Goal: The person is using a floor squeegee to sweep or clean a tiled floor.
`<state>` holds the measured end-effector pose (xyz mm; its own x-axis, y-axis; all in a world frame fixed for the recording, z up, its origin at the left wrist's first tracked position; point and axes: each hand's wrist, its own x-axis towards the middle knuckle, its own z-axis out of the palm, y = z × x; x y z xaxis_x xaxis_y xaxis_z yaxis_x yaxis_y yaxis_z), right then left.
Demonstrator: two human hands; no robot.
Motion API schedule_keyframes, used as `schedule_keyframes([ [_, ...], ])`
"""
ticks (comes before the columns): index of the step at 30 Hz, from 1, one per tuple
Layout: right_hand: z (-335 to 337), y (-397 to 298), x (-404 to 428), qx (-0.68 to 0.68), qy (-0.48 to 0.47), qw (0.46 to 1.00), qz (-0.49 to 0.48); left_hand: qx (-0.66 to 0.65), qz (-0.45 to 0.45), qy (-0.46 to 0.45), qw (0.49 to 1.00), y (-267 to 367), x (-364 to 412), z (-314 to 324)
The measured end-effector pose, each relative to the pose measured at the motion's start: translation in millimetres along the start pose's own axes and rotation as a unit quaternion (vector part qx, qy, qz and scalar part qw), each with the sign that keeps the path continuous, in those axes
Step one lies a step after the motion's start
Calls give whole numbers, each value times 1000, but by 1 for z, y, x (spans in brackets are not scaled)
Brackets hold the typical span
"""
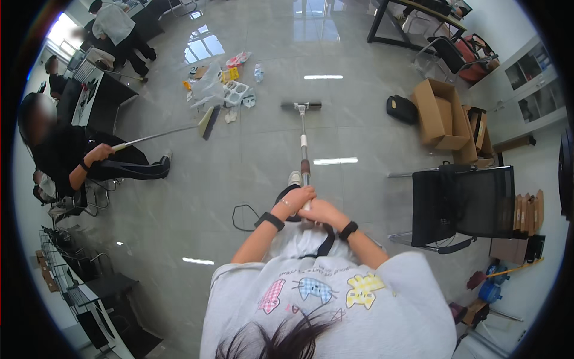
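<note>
My left hand (pixel 297 200) and my right hand (pixel 323 212) both need telling by side: the arm at the picture's left ends in my left hand or right hand only as worn. My left hand is on the left, closed round the handle of a flat-headed mop (pixel 304 148), with my right hand closed round it just below and to the right. The mop's dark head (pixel 301 106) rests on the floor ahead. Left of it lies a heap of litter: a clear plastic bag (pixel 210 87), a white holed tray (pixel 236 93), a plastic bottle (pixel 258 72) and wrappers. A broom head (pixel 208 122), held by another person, touches down beside the heap.
That person (pixel 67 152) sits at the left. Another person (pixel 119 33) stands behind by the desks. At right are a black case (pixel 401 109), an open cardboard box (pixel 441 114) and a black mesh chair (pixel 462 204). A thin black cable (pixel 242 205) lies on the floor near my feet.
</note>
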<state>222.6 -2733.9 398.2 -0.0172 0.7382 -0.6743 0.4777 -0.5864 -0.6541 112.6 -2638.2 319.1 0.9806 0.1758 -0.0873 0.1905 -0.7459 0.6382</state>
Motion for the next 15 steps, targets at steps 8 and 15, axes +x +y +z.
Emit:
schedule_keyframes([
  [8,63,46,-106,80,-21,996,-40,-31,-10,-13,999,107,-83,31],
  [15,113,35,-172,82,202,967,-129,-26,-38,-34,998,146,-160,41],
])
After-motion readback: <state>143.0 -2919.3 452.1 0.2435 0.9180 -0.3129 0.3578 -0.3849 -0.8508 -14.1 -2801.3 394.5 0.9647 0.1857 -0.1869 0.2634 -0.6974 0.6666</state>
